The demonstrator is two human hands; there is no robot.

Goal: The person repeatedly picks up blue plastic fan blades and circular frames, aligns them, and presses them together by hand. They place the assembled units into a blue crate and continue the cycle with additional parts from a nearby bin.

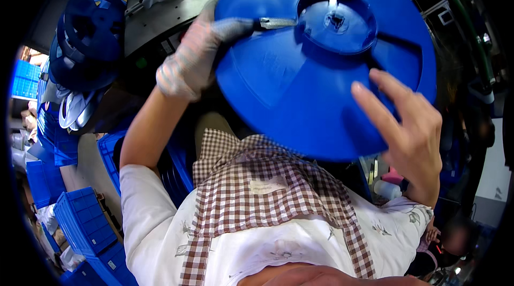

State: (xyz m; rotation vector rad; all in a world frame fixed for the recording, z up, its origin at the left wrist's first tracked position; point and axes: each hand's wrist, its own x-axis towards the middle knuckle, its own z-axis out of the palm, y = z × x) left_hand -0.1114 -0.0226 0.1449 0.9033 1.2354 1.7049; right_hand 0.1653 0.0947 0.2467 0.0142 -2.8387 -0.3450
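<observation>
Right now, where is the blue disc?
The disc fills the head view's upper middle, left hand at its left edge, right hand at its lower right.

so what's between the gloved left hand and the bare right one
In the head view, a broad blue part with a round hub lies between left hand and right hand.

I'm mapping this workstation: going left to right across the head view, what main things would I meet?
Dark blue round parts → gloved left hand → hub of the blue disc → bare right hand → slanting dark bar.
</observation>
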